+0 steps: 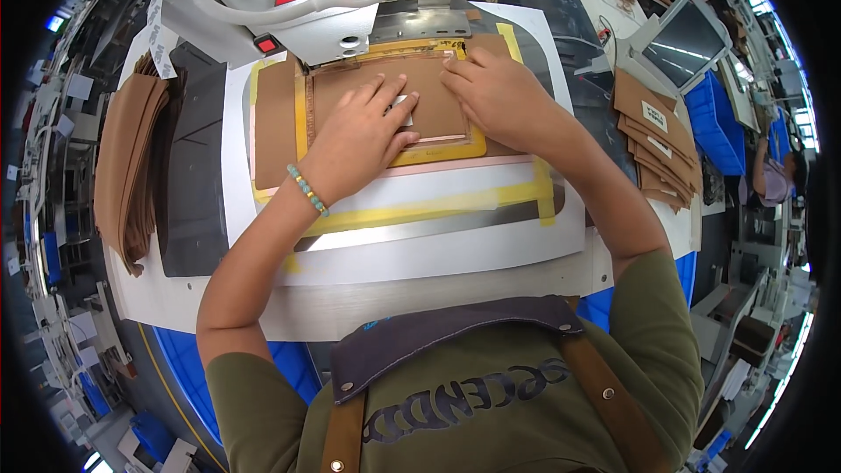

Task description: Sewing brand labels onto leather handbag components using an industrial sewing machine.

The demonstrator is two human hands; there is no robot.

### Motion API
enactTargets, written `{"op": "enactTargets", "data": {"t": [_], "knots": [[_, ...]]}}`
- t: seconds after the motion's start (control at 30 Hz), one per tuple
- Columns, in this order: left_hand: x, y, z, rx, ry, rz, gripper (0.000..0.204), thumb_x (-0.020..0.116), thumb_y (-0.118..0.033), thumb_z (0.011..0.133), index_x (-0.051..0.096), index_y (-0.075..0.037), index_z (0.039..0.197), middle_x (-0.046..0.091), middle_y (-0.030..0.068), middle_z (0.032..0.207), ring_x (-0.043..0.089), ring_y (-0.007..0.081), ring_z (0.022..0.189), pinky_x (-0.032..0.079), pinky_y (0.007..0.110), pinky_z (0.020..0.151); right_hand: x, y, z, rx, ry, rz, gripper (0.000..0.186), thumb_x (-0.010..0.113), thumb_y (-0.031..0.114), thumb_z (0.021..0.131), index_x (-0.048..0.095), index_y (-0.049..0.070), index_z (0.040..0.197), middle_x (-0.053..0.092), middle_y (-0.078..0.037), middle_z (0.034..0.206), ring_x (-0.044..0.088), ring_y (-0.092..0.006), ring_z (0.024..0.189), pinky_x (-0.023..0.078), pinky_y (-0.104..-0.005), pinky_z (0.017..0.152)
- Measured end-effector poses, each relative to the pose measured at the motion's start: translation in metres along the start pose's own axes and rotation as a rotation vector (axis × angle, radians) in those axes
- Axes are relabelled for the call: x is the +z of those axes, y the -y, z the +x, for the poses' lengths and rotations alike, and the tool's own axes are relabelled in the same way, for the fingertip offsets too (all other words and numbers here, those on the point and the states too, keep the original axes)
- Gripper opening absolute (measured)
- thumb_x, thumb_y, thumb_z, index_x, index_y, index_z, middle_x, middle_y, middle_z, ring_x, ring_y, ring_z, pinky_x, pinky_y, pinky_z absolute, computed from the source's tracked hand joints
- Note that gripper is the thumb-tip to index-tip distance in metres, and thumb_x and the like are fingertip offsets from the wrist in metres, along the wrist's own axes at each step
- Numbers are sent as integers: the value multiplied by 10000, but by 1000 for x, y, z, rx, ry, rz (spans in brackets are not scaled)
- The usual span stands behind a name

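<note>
The brown panel [342,83] lies in the middle of the yellow frame [455,151], near the sewing machine [236,17], which stands toward 11 and 12 o'clock. The step in hand looks like settling the panel and its small white label [406,114] flat in the frame. To do that well, spread the pressure across the whole palm rather than one fingertip, so the brown sheet neither bows nor creeps. The edge toward 1 o'clock seems best lined up by small nudges against the frame, with the other hand bearing down only lightly. The label calls for care: a sliding thumb could turn it out of square.

The left hand [355,136] comes in from 7 o'clock and lies over the panel, fingers spread and open, gripping nothing. The label shows in the gap between its index finger and thumb, at about 2 o'clock from its palm, partly covered. The right hand [504,105] reaches in from 4 o'clock, its fingers bent at the frame's 1 o'clock corner; whether they pinch or merely press there, I cannot tell. From those fingertips, most of the panel lies toward 8 o'clock. On the table [307,302], brown stacks stand at 9 o'clock [131,158] and 3 o'clock [644,114].
</note>
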State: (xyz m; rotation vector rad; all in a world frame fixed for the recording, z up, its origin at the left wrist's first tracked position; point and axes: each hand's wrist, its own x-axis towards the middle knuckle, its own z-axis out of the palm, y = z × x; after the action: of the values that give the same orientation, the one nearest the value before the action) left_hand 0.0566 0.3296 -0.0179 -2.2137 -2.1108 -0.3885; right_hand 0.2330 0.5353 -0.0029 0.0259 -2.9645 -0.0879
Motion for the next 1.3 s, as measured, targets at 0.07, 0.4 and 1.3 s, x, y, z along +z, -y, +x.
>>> {"op": "enactTargets", "data": {"t": [0.07,0.4,1.3], "knots": [[-1,2,-2,-4,6,-4,497,668,-319,1028,616,-46,1440,546,165,1550,518,384,1417,448,465,1137,-1,3,7,-8,0,10,375,720,92,851,720,10,1217,717,-102,1306,638,-271,1136,561,-370,964],[-5,7,-5,-34,-4,-7,519,663,-317,1032,606,-14,1450,544,193,1543,503,391,1426,428,470,1172,3,11,33,-70,-20,54,328,721,77,839,754,16,1159,755,-91,1228,656,-258,1091,577,-353,924],[-21,48,-59,-165,-59,-24,429,658,-198,1017,637,-27,1411,585,130,1524,492,364,1455,413,471,1182,-7,18,16,-106,-96,314,370,628,108,981,676,32,1339,647,-109,1439,574,-303,1332,474,-413,1121]]}}
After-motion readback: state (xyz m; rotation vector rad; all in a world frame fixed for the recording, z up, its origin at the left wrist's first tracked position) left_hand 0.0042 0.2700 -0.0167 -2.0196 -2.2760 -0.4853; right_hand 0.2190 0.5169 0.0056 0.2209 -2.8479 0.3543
